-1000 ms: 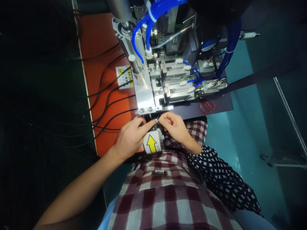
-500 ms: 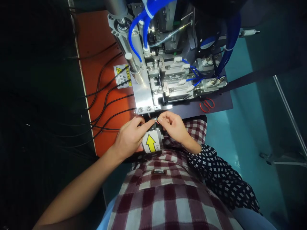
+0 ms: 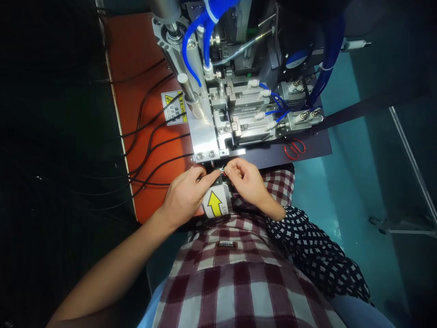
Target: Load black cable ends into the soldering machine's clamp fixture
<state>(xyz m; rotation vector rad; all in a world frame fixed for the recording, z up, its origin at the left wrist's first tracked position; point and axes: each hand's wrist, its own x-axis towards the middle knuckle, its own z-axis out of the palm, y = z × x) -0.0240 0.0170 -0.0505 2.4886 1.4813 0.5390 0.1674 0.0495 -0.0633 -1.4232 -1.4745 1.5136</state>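
"Red and pale tips show on the thin wires [image 3: 223, 171]; where are they?"

"Right at the fingertips, between the left hand [image 3: 184, 193] and the right hand [image 3: 248, 181], about equally near both. The right thumb and forefinger look pinched on them."

"And the left fingers?"

"Thumb stretched to the wires, back of the hand up; the rest is hidden, so I cannot tell whether they grip."

"Which way do the wires run?"

"Too small to be sure. Just beyond the fingers stands the metal machine [image 3: 205, 141]; nearer the body, the yellow arrow [image 3: 215, 203]."
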